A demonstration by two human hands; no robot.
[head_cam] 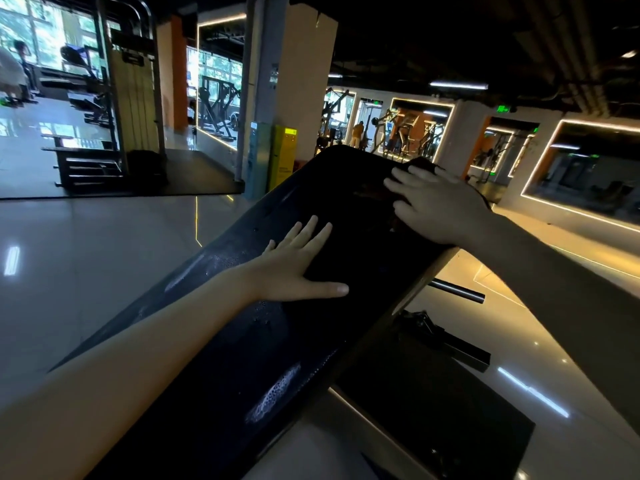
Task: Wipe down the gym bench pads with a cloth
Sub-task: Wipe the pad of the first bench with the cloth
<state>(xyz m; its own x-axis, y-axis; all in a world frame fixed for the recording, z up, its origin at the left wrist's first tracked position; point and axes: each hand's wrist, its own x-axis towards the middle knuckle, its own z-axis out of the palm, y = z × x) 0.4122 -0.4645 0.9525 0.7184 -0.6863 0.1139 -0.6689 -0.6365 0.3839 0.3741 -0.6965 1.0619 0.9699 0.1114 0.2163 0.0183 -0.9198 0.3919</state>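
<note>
The black upholstered inclined bench pad (242, 341) runs from lower left to upper centre of the frame. The left hand (298, 261) lies flat at mid-pad, fingers straight and spread, gripping nothing, apparently to steady the pad. The right hand (440, 209) presses a dark cloth (423, 165) onto the pad's upper end with extended fingers, probably to wipe. The hand and shadow hide most of the cloth.

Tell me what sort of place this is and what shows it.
A gym, almost certainly. The left hand lies flat on a black padded bench pad, weight machines stand in the background, and a metal rack stands at the left.
</note>
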